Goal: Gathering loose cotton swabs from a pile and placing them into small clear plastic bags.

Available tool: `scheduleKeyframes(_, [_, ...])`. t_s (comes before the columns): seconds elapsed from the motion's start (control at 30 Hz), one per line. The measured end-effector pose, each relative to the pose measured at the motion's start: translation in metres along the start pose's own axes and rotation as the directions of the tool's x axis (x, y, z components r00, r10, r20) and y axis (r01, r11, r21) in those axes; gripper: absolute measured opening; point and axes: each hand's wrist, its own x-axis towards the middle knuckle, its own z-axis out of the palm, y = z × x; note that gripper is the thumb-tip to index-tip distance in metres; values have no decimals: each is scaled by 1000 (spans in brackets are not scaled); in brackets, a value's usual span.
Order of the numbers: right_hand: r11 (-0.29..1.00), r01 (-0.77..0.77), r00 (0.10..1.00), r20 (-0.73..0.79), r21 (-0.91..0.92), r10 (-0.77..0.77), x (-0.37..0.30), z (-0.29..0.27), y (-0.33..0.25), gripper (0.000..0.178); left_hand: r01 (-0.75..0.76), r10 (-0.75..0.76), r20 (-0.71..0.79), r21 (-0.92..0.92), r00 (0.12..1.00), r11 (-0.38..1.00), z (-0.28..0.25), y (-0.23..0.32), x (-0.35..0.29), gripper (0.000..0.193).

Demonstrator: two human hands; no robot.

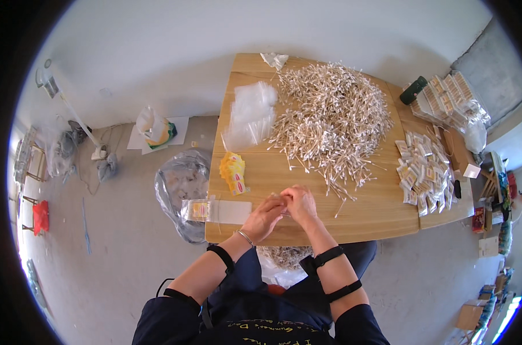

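My left hand (264, 219) and my right hand (300, 204) meet over the near edge of the wooden table (353, 227). Their fingers are closed together around something small that I cannot make out. Left of them lies a flat white piece (233, 212), with a clear packet of cotton swabs (199, 210) at its left end. Beyond that are yellow printed cards (232, 172) and a stack of clear plastic bags (251, 115). A large heap of loose cotton swabs (333, 118) spreads across the table ahead of my hands.
Filled swab packets (426, 172) are piled at the right, near stacked packs (453, 100) and a dark green cylinder (413, 90). A grey plastic sack (184, 192) stands left of the table. More swabs (285, 256) sit in a bag below the near edge.
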Motion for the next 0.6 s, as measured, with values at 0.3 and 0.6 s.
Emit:
scheduleKeyframes(0.3, [959,125,992,41,-256,-118,-60,-3,-29,48,366,-443,-182,-344,878,865,-1,9,-22,47])
scheduleKeyframes(0.6, [890,194,957,281,-413,-79,-117,7,-54,80,252,-453,-280,-539,846,804,23,-4,-34,36])
